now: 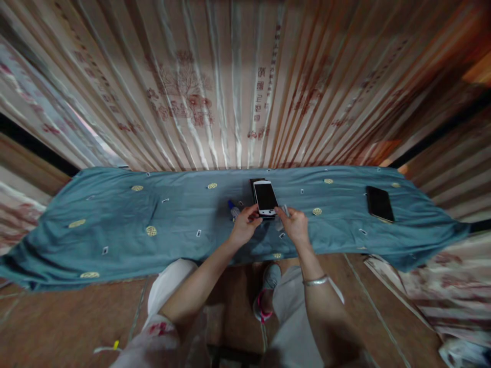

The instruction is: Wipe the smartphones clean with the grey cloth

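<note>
A white phone with a dark screen lies over a black object on the blue-green cloth. My left hand grips the phone's near left corner with its fingers curled. My right hand is at the phone's near right corner, fingers closed around a small thin tool that I cannot make out clearly. A silver bangle sits on my right wrist. A small blue-capped item lies just left of my left hand.
A second dark phone lies on the cloth at the far right. Small bits are scattered across the cloth. Patterned curtains hang behind. My knees and a shoe show over the brown floor below.
</note>
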### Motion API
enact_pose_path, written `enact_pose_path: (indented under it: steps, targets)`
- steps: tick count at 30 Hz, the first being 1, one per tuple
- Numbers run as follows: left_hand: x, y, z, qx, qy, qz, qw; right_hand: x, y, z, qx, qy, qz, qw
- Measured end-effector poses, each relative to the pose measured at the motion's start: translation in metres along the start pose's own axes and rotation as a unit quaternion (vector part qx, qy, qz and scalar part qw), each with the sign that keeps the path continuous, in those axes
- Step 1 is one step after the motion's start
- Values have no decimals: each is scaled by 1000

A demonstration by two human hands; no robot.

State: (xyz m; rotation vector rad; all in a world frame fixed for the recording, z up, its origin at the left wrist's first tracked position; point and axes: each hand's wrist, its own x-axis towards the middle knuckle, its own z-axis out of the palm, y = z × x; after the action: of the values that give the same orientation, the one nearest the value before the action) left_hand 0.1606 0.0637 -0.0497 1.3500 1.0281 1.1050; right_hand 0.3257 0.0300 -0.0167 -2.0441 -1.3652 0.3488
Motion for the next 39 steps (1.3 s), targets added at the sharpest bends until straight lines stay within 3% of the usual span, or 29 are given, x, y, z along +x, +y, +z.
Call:
enact_pose_path:
  steps: [4, 10, 20, 26, 32, 39]
  targets:
    - [1, 0, -1, 70, -1, 40, 997, -1, -7, 0, -79, 1, -28, 996]
    - [4, -2, 0, 97, -2, 58, 994, -1, -10, -1, -139, 2, -37, 990]
    - [4, -2, 2, 110, 7, 56, 992, -3, -15, -2, -172, -2, -34, 985]
    - [1, 3, -1, 93, 8, 56, 994, -9, -13, -9, -174, 42, -26, 984]
    - [-11, 14, -14, 90, 25, 41, 995, -18, -24, -18, -57, 89, -87, 991]
    - [-33, 21, -46, 62, 26, 51, 996, -48, -59, 10, 105, -28, -169, 980]
